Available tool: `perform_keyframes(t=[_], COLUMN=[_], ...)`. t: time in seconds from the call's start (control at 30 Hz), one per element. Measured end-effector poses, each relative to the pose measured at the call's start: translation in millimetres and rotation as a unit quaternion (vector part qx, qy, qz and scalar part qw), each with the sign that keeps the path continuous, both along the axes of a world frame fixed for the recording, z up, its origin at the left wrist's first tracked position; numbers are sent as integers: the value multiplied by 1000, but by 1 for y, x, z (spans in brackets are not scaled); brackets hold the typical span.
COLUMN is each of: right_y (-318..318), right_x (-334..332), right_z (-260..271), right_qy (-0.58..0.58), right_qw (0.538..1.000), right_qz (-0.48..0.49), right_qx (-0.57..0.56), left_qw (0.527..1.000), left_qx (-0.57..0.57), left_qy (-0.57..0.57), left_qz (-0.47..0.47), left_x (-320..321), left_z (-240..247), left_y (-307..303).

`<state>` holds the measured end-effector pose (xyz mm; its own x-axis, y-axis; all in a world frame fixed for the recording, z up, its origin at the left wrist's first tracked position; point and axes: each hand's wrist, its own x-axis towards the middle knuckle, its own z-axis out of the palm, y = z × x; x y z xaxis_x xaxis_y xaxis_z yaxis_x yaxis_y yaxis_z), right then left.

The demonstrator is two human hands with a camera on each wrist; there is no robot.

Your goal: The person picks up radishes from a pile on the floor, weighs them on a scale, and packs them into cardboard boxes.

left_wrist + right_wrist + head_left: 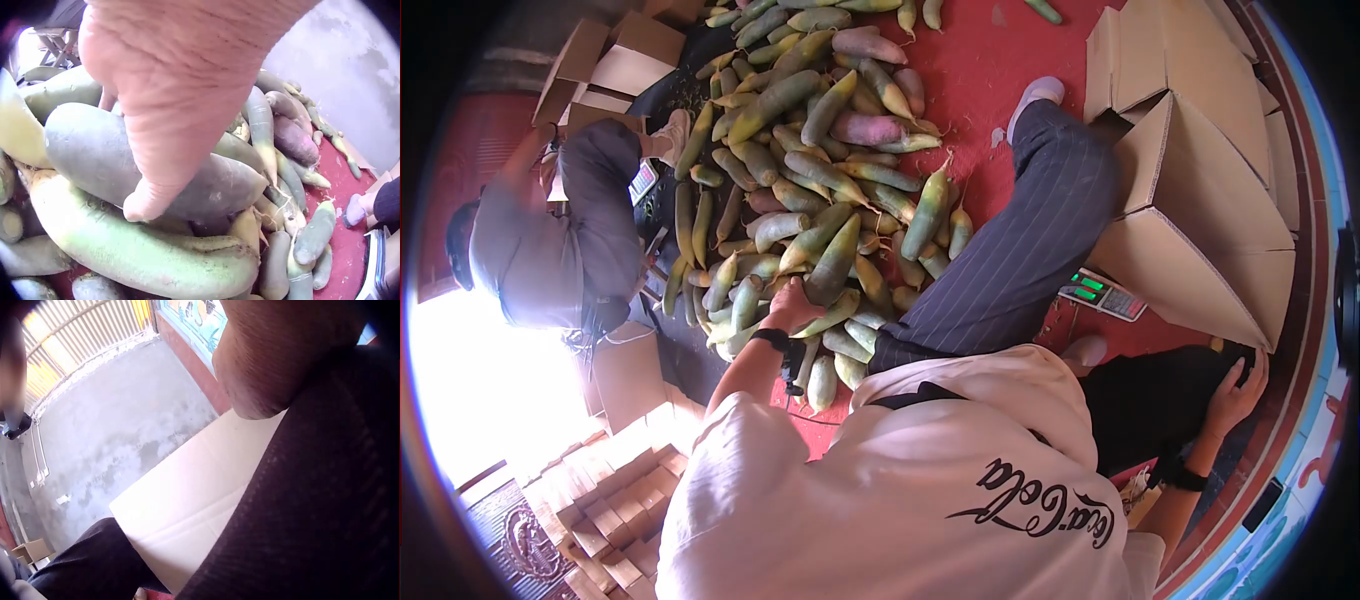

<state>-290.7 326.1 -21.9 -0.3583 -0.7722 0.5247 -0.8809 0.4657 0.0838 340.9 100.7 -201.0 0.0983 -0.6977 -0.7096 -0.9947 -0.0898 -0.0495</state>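
Note:
My left hand (793, 306) reaches down into the near side of a heap of green radishes (800, 180). In the left wrist view it grips a thick grey-green radish (84, 145) from above, its thumb across the near side; most of the other fingers are hidden behind the radish. A longer, curved pale green radish (137, 250) lies just under that one. Over at the right, my right hand (1238, 394) rests on my bent knee in dark trousers (1150, 405), with nothing in its grasp. The right wrist view shows only part of that hand against dark cloth (300, 506).
An open cardboard box (1200, 215) stands at my right, beside a digital scale (1105, 295) with lit green digits. Another person (550, 230) sits across to the left near another scale (643, 182). Stacked brown cardboard pieces (625, 510) lie at lower left. Red matting (980, 50) covers the floor.

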Motion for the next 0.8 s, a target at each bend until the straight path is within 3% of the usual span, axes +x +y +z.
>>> perform_keyframes(t=[0.1, 0.17, 0.2, 0.23, 0.3, 0.43, 0.57, 0.6, 0.63, 0.8], right_y=[-4, -6, -7, -8, -10, -21, -44, -51, -58, -81], right_x=[3, 6, 7, 8, 11, 25, 62, 75, 86, 127], right_z=[1, 0, 2, 4, 10, 27, 69, 82, 93, 122], right_qy=[-10, -18, -20, -21, -32, -58, -112, -125, -138, -142], right_qw=[1000, 999, 999, 999, 998, 995, 985, 980, 973, 932], right_qz=[3, -1, -2, -2, 6, 42, 94, 129, 163, 333], right_qx=[-18, -34, -32, -31, -44, -71, -95, -89, -83, 21], left_qw=[998, 974, 929, 900, 844, 850, 839, 817, 791, 755], left_qx=[2, 28, 5, 15, 58, 35, 5, 35, 66, 189], left_qy=[52, 156, 241, 278, 420, 487, 536, 573, 608, 599], left_qz=[20, 162, 283, 336, 328, 197, 93, 59, 25, -189], left_x=[-6, -11, -23, -29, -33, -84, -130, -144, -158, -223], left_z=[10, 22, 44, 57, 73, 172, 228, 241, 250, 264], left_y=[-4, -8, -3, -4, -9, -23, -31, -31, -31, -28])
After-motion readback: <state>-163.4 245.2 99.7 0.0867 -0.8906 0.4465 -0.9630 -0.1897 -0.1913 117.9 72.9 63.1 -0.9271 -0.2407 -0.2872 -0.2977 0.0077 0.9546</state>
